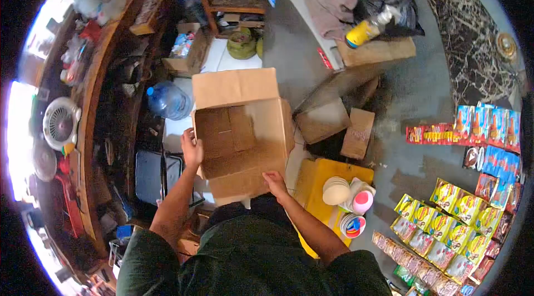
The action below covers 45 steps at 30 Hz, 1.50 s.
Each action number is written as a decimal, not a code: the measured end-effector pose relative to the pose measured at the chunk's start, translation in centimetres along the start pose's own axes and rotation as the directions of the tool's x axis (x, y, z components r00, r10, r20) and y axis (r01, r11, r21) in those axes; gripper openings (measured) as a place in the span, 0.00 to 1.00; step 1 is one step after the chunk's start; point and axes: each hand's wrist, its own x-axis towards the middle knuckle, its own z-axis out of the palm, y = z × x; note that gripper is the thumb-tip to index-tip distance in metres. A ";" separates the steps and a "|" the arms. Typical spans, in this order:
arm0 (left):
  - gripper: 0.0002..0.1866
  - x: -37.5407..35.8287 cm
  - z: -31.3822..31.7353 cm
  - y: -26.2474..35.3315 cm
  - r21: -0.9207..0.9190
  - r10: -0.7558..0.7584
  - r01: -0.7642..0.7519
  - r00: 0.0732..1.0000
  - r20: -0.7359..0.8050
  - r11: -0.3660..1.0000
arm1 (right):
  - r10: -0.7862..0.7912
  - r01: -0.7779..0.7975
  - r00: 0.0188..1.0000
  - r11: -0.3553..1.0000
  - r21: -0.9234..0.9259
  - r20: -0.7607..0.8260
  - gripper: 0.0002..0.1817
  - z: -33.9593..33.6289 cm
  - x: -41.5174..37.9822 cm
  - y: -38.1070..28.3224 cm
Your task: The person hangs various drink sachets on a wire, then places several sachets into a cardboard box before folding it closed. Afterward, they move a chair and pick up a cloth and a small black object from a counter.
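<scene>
In the head view an open cardboard box (236,80) is held in front of my body, its flaps folded outward and its inside bare down to the bottom seam. My left hand (192,150) grips the box's left edge, fingers bent over the rim. At the near right, my right hand (275,183) pinches the flap closest to me between thumb and fingers. Part of the fingers of each hand is hidden by the cardboard.
A yellow crate (317,185) with stacked cups (336,191) stands at my right. A large blue water bottle (168,100) is at the left, before wooden shelves (105,45). Hanging sachets (450,207) line the right. Smaller cartons (357,133) sit beyond the box.
</scene>
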 end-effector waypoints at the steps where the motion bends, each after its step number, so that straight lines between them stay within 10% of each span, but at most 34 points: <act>1: 0.23 -0.1 1.3 -0.9 0.007 0.004 -0.004 1.000 0.022 1.000 | 0.013 -0.013 1.000 1.000 0.017 -0.010 0.20 -0.7 1.6 2.0; 6: 0.25 -0.7 8.0 -8.6 0.067 -0.120 0.119 0.993 0.015 0.991 | -0.185 0.157 0.979 0.952 -0.261 -0.088 0.22 -4.4 2.6 4.6; 13: 0.22 -0.8 14.6 -10.2 0.317 -0.402 0.360 0.913 0.075 0.877 | -0.045 -0.017 0.975 0.960 -0.278 -0.218 0.22 -10.8 1.3 10.6; 27: 0.23 -3.1 14.3 -9.6 0.282 -0.201 0.107 0.922 0.331 0.953 | -0.038 -0.087 0.893 0.963 -0.256 -0.448 0.33 -7.4 1.0 13.8; 29: 0.22 -2.4 12.5 -9.7 0.280 -0.114 -0.010 0.899 0.423 0.960 | -0.297 0.081 0.741 0.930 -0.359 -0.602 0.39 -6.4 1.6 13.6; 36: 0.20 3.2 9.8 -11.1 0.070 -0.015 -0.026 0.852 0.523 0.997 | -0.189 -0.058 0.631 0.956 -0.289 -0.752 0.46 -4.0 3.3 6.5; 38: 0.21 6.1 7.9 -11.0 -0.084 -0.169 0.296 0.731 0.662 0.952 | -0.570 0.070 0.491 0.780 -0.622 -0.659 0.53 -3.1 4.6 5.3; 41: 0.22 11.3 5.4 -12.9 -0.153 0.109 0.008 0.665 0.739 0.988 | -0.199 0.044 0.752 0.966 -0.253 -0.628 0.51 1.3 4.6 1.2; 45: 0.24 14.6 2.9 -10.9 -0.267 0.148 0.211 0.452 0.879 0.940 | -0.157 -0.005 0.715 0.973 -0.229 -0.681 0.32 3.1 4.3 4.2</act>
